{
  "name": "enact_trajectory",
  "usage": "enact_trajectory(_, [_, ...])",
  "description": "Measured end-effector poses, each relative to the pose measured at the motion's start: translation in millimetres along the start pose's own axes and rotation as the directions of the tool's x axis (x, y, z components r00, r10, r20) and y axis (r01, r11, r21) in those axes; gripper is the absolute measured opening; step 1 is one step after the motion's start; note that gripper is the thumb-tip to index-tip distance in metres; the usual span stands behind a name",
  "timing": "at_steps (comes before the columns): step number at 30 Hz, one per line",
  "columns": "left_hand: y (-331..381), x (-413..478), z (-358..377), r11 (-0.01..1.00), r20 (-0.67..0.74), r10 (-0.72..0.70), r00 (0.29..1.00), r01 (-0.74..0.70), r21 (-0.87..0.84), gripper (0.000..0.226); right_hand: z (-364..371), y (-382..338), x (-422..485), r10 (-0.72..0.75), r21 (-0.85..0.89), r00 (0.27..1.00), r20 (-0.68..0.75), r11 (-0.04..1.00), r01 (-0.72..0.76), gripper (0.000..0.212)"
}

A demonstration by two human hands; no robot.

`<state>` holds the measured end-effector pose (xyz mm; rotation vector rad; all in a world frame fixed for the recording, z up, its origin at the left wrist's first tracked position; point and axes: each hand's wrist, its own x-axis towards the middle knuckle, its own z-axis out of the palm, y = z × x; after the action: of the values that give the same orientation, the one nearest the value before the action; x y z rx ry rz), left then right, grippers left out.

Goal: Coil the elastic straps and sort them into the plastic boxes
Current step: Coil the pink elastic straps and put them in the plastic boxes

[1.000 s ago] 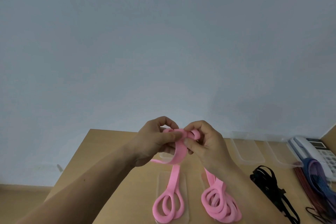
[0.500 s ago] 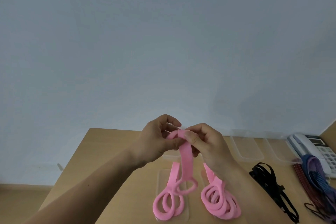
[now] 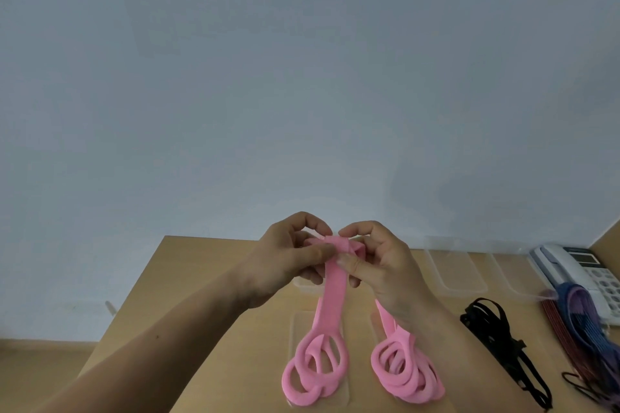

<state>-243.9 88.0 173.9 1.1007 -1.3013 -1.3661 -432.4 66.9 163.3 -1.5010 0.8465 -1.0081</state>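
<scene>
Left hand (image 3: 288,265) and right hand (image 3: 379,266), raised above the light wooden table (image 3: 201,278), each pinch the folded top end of a flat pink elastic strap (image 3: 330,298) between thumb and fingers. The strap hangs between them down to loose loops nearer the viewer. Clear plastic boxes (image 3: 453,265) lie at far right.

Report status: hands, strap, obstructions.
Both pinching: left hand, right hand, on the pink strap at its top. Rest hangs to loose loops on the table, not boxed. The black straps lie off right, apart.
</scene>
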Motion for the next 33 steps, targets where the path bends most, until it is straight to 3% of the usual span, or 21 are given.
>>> enact_trajectory(6, [-4,2,0,0.997,-0.021,0.072,0.997,-0.072,0.001,0.026,-1,4,4,0.048,0.09,0.998,0.028,0.995,-0.05,0.026])
enact_trajectory(10, [-5,3,-4,0.994,-0.029,0.112,0.993,-0.112,0.006,0.027,-1,5,9,0.12,0.223,0.992,-0.042,0.969,-0.108,0.044])
enact_trajectory(16, [-11,3,-7,0.984,-0.058,0.126,0.99,-0.118,0.131,0.025,4,-1,11,0.183,0.032,0.982,-0.048,0.983,-0.181,0.052])
enact_trajectory(20, [-11,2,-6,0.982,-0.054,0.125,0.991,-0.115,0.152,0.025,1,-1,9,0.146,0.014,0.987,-0.063,0.989,-0.145,0.022])
enact_trajectory(25, [-3,1,-6,0.999,0.046,-0.048,0.998,0.047,0.014,0.042,-1,-2,8,0.111,0.035,0.993,-0.042,0.993,-0.11,0.019])
enact_trajectory(28, [1,-1,-5,0.992,0.122,-0.123,0.985,0.122,0.017,0.036,-4,-1,6,0.099,0.009,0.994,-0.045,0.995,-0.099,0.024])
enact_trajectory(33, [-1,0,-1,0.993,0.076,-0.12,0.99,0.119,0.021,0.023,-4,3,2,0.089,-0.026,0.995,-0.052,0.996,-0.091,0.031])
